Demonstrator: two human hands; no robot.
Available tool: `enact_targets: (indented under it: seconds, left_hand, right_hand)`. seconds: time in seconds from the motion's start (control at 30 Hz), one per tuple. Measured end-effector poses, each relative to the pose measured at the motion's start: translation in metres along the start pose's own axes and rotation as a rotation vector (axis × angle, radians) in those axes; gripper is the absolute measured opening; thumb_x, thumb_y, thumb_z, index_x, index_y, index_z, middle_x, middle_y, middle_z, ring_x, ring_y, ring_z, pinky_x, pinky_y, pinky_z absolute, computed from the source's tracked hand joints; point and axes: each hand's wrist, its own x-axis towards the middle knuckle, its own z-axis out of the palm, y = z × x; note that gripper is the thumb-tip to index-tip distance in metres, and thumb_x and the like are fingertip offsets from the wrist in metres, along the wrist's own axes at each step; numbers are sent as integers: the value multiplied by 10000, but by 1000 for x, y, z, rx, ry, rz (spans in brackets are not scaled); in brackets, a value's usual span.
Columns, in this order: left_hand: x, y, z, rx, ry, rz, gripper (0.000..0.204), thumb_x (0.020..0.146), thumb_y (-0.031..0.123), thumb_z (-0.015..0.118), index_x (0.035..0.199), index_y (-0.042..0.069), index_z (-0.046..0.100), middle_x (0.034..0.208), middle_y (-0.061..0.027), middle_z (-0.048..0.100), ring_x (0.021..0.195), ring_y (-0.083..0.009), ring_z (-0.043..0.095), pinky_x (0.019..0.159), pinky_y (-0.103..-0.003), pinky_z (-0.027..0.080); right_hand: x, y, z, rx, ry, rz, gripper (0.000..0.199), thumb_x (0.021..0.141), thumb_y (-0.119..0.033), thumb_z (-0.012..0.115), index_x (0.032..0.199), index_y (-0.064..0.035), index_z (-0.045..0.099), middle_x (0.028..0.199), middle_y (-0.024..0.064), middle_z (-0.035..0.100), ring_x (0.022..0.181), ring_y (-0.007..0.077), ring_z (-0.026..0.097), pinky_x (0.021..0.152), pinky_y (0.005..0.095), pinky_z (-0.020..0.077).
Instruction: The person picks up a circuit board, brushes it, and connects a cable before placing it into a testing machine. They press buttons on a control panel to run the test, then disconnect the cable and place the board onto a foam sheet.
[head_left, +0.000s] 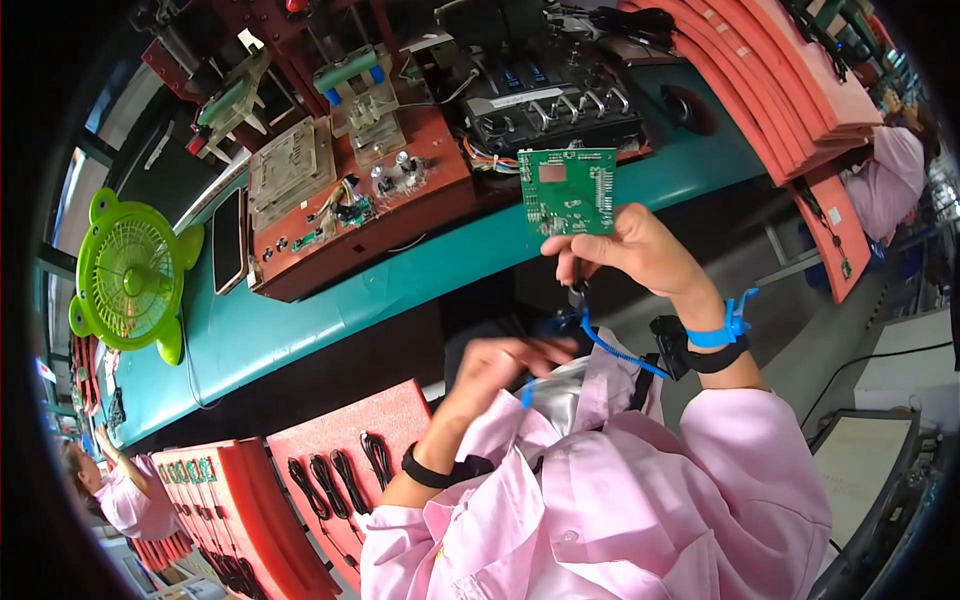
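My right hand (pixel 640 250) is closed on the lower edge of a green circuit board (pixel 570 190), holding it raised above the front edge of the bench. The board stands nearly upright, with a row of pins along its right side and a pale square patch. Just below those fingers hangs a small dark piece (pixel 577 297), too unclear to name. My left hand (pixel 500 368) is lower, in front of my body, its fingers smeared by motion; whether it holds anything does not show. A blue wrist strap (pixel 712 332) with a coiled cord circles my right wrist.
On the teal bench (pixel 400 305) stand a red test fixture (pixel 350 240), a black device with metal clamps (pixel 550 110) and a green fan (pixel 130 275). Red foam trays rise in a stack (pixel 760 80) at the far right. Bundled black cables (pixel 345 485) lie on foam at lower left. Other people sit at both sides.
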Motion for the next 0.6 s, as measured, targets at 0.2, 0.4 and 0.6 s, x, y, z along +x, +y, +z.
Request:
enact_targets:
  seconds: [0.2,0.4,0.6]
  left_hand:
    - [-3,62,25,145,-127,368,515,875,429,348,601,20,497,822,-213,598,877,-362,568,941,-428,292]
    - [-10,44,26,272,377,155,440,887,390,342,744,5,500,817,-218,582,888,-362,570,956,-437,268]
    - [-11,37,43,-132,498,365,437,883,428,322,896,18,475,1081,-243,475,1007,-356,505,956,-426,286]
  right_hand:
    - [-2,5,1,26,-161,-22,174,824,-112,529,926,9,601,783,77,615,720,135,584,638,244,454]
    - [-35,-2,15,255,-282,-126,159,796,-95,563,908,10,606,778,85,617,725,148,588,643,255,456]
    - [-35,5,3,55,-762,-368,200,763,-98,590,927,16,583,771,111,603,695,192,590,644,259,453]
